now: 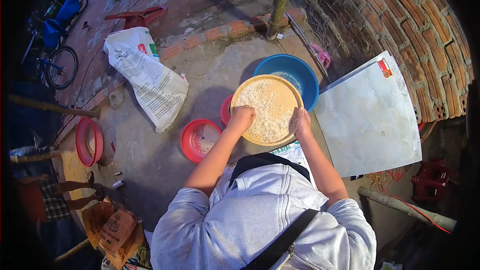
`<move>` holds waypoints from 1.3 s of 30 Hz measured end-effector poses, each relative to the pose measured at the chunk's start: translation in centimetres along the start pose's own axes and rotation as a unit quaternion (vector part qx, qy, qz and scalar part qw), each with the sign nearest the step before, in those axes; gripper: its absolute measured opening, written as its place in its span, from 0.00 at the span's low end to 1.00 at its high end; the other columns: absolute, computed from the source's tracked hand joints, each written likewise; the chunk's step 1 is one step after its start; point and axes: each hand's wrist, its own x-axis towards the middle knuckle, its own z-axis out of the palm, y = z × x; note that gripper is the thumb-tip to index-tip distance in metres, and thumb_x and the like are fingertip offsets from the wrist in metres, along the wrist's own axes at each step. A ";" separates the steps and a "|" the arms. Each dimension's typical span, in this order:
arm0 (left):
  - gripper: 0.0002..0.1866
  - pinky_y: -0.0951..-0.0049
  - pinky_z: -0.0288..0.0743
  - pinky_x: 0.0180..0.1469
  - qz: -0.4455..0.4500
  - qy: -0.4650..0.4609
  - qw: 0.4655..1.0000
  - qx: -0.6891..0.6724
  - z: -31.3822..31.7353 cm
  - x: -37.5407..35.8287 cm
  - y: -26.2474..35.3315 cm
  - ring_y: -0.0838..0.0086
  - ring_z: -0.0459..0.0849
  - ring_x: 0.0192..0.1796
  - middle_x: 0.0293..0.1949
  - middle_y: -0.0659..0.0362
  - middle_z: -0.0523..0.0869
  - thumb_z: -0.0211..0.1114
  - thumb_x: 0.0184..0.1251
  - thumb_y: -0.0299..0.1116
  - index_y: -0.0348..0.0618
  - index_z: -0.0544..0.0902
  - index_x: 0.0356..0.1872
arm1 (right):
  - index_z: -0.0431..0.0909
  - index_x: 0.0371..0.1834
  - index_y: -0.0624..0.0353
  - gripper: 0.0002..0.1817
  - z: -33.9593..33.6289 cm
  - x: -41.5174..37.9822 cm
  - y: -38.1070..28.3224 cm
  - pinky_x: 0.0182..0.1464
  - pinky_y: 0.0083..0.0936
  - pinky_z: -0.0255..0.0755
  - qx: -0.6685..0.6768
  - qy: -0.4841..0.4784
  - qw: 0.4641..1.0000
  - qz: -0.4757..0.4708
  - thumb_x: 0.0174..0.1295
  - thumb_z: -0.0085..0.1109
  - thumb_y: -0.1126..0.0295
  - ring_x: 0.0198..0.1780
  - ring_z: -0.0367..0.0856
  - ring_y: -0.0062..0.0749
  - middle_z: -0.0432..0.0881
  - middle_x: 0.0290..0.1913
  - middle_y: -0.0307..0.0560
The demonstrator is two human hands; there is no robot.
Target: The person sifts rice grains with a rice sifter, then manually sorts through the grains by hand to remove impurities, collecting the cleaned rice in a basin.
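Note:
A round, shallow yellow sieve-like tray lies before my body, covered with pale, rice-like grain. My right hand grips its right rim, thumb up along the edge. Over the tray's left side my left hand is closed in a fist; what it holds, if anything, is hidden. Behind and partly under the tray stands a blue basin with some pale material inside. To the left sits a red basin with pale grain in it, and another red container is mostly covered by the tray.
A white printed sack lies to the left, near a red chair. Another red basin stands far left, near a person's legs. On the right are a white panel, a brick wall and a bamboo pole.

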 end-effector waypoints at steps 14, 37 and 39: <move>0.10 0.72 0.78 0.38 -0.131 0.084 0.974 -0.167 -1.4 2.7 -7.1 0.67 0.86 0.33 0.32 0.52 0.87 0.67 0.53 0.27 0.39 0.84 0.38 | 0.71 0.47 0.58 0.15 -6.6 1.6 0.7 0.27 0.20 0.63 0.003 0.095 0.994 -0.053 0.71 0.43 0.58 0.26 0.67 0.18 0.69 0.25 0.32; 0.16 0.75 0.69 0.51 -0.228 0.215 0.762 -0.567 0.5 -2.0 -1.5 0.77 0.76 0.48 0.46 0.61 0.80 0.53 0.72 0.37 0.38 0.75 0.52 | 0.66 0.60 0.59 0.27 4.9 -1.2 -3.9 0.64 0.56 0.52 -0.684 -0.066 0.589 -0.425 0.59 0.56 0.61 0.67 0.57 0.61 0.65 0.63 0.58; 0.16 0.76 0.69 0.51 -0.241 0.229 0.757 -0.563 0.3 -2.4 -1.4 0.78 0.76 0.47 0.46 0.61 0.80 0.53 0.71 0.38 0.38 0.75 0.53 | 0.69 0.58 0.58 0.26 7.2 -1.6 -3.6 0.65 0.61 0.48 -0.700 -0.115 0.582 -0.397 0.58 0.57 0.60 0.68 0.55 0.59 0.65 0.63 0.55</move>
